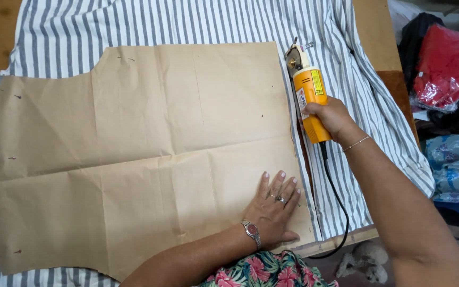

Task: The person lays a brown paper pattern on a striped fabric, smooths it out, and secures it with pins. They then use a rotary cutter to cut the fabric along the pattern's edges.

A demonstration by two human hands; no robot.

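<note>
A large brown paper pattern (134, 154) lies pinned on blue-and-white striped fabric (187, 21). My left hand (274, 207) presses flat on the pattern's near right corner, fingers together, a watch on the wrist. My right hand (331, 116) grips the yellow body of an electric rotary fabric cutter (309, 93). The cutter's blade end points away from me and sits at the pattern's right edge, near its far corner. A cut runs through the fabric along that edge behind the cutter. The black power cord (336, 196) trails back toward me.
The fabric lies on a wooden table (373, 32) whose near edge shows at lower right. Right of the table are a red bag (444, 64), dark cloth, and blue floral fabric (458, 165). A small fluffy white thing (365, 260) lies on the floor.
</note>
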